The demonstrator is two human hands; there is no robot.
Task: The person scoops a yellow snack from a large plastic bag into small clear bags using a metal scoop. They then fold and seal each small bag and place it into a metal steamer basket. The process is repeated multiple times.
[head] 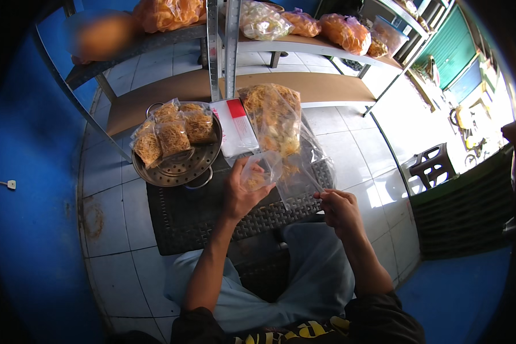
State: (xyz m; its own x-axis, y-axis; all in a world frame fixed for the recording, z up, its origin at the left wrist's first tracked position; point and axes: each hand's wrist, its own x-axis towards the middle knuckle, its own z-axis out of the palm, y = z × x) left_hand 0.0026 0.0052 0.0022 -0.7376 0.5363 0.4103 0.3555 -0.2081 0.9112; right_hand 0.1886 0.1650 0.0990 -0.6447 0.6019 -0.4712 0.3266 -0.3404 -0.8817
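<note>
My left hand (239, 189) holds a small clear plastic bag (271, 164) with its mouth spread and a little shredded fried snack (254, 181) inside. To its right, my right hand (339, 208) is closed on a thin pale handle (313, 179) that reaches toward the large clear bag (290, 185); its far end is hard to make out through the plastic. That large bag lies with its mouth toward me and holds more shredded snack (264, 103). Filled small packets (173, 138) are piled in a perforated metal steamer pan (178, 170) at the left.
A white packet with a red patch (236, 129) lies between pan and large bag. Under them is a dark woven-pattern table (189, 210). Metal shelves (292, 84) with bagged snacks (344, 32) stand beyond. A dark plastic stool (432, 165) is at the right.
</note>
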